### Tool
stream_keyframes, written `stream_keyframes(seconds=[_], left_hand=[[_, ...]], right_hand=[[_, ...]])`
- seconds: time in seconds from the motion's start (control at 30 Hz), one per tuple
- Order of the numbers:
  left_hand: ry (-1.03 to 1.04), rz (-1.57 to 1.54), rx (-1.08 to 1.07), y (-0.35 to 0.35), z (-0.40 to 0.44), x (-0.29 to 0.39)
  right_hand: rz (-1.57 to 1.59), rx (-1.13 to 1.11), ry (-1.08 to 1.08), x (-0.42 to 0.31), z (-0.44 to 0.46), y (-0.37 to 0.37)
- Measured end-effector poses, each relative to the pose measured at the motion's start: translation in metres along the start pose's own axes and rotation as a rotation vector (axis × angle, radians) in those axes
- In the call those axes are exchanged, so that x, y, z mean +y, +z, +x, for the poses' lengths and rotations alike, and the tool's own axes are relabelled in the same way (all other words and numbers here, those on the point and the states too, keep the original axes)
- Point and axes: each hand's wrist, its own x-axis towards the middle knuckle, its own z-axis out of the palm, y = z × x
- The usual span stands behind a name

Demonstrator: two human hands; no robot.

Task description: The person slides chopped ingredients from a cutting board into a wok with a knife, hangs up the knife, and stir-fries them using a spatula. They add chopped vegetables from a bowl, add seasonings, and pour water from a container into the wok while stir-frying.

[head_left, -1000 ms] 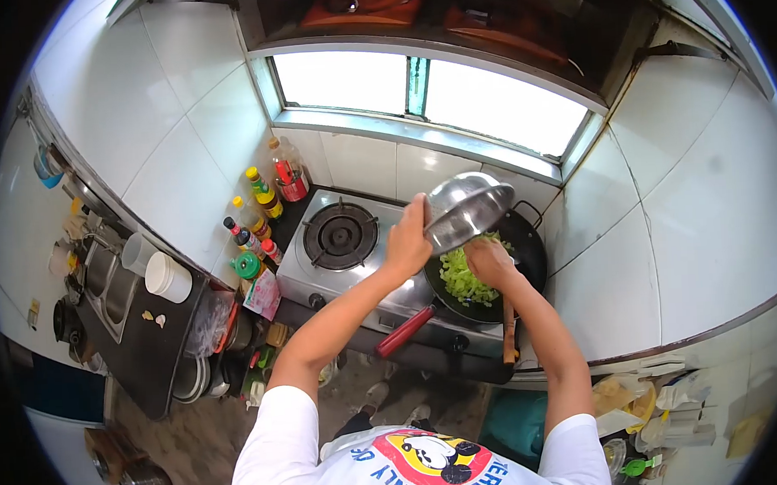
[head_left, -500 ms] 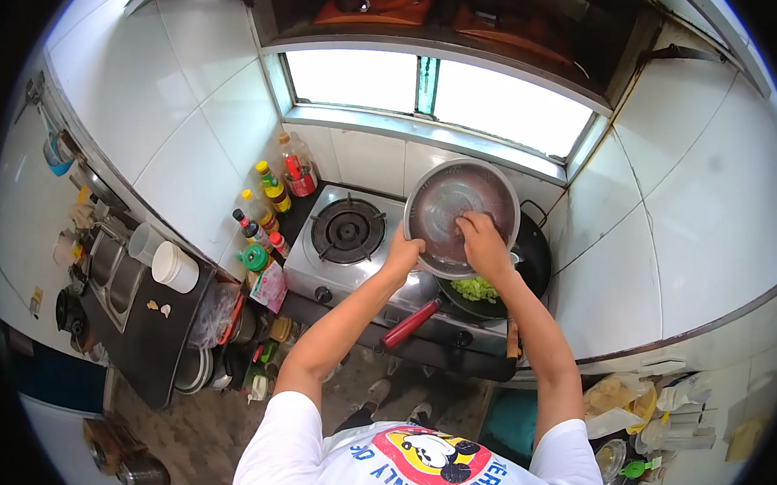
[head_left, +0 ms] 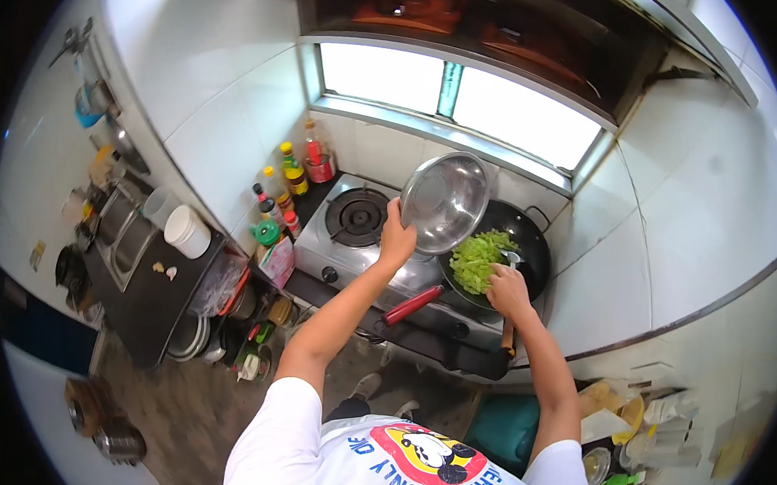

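My left hand (head_left: 396,239) grips the rim of a metal bowl (head_left: 446,203), tilted beside the wok, with its bare shiny inside showing. Chopped green vegetables (head_left: 483,260) lie in a dark wok (head_left: 535,252) on the right burner. Over the near side of the wok, my right hand (head_left: 508,291) has its fingers curled downward, close to the vegetables. A spatula (head_left: 508,333) with a wooden handle rests in the wok, its shaft passing under or beside this hand. Whether the fingers hold the shaft or something small is hidden. The wok's red handle (head_left: 413,305) points toward me.
The left burner (head_left: 356,216) of the gas stove has no pan on it. Several sauce bottles (head_left: 293,169) line the wall to its left. A white tub (head_left: 187,232) stands on the dark side counter near a sink (head_left: 128,232). A window (head_left: 451,88) lies behind.
My right hand has left the bowl and moved down to the wok. The bowl has tilted and shifted, and more green vegetables show in the wok. The camera view has turned slightly.
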Motion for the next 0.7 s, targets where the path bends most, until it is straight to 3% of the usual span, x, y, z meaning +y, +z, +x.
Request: stream_keyframes(seconds=[0.07, 0.13, 0.2, 0.3, 0.4, 0.5, 0.6, 0.63, 0.67, 0.7], left_hand=[[-0.253, -0.261, 0.037, -0.019, -0.015, 0.002], [-0.561, -0.503, 0.146, -0.050, -0.033, -0.015], [-0.731, -0.804, 0.062, -0.108, -0.055, -0.052], [-0.731, -0.944, 0.344, -0.209, -0.113, -0.052], [-0.644, -0.941, 0.551, -0.325, -0.161, -0.093], [-0.628, -0.728, 0.881, -0.416, -0.186, -0.108], [-0.644, -0.895, 1.090, -0.506, -0.192, -0.172], [-0.619, -0.904, 1.153, -0.527, -0.191, -0.183], [-0.603, -0.959, 1.174, -0.561, -0.194, -0.224], [-0.580, -0.985, 1.183, -0.591, -0.197, -0.256]], right_hand=[[0.094, -0.245, 0.262, 0.002, -0.007, -0.002], [0.229, -0.070, 0.184, 0.011, -0.033, 0.014], [0.365, -0.011, 0.217, -0.023, -0.039, -0.032], [0.250, 0.147, 0.102, 0.000, -0.090, -0.008], [0.096, 0.024, 0.003, -0.026, -0.110, -0.041], [0.115, -0.121, -0.043, -0.028, -0.121, -0.032], [0.571, -0.281, 0.664, -0.051, -0.093, -0.039], [0.359, -0.320, 0.437, -0.038, -0.093, -0.028], [0.032, -0.284, -0.101, -0.020, -0.094, -0.019], [0.075, -0.336, 0.150, -0.015, -0.095, -0.004]])
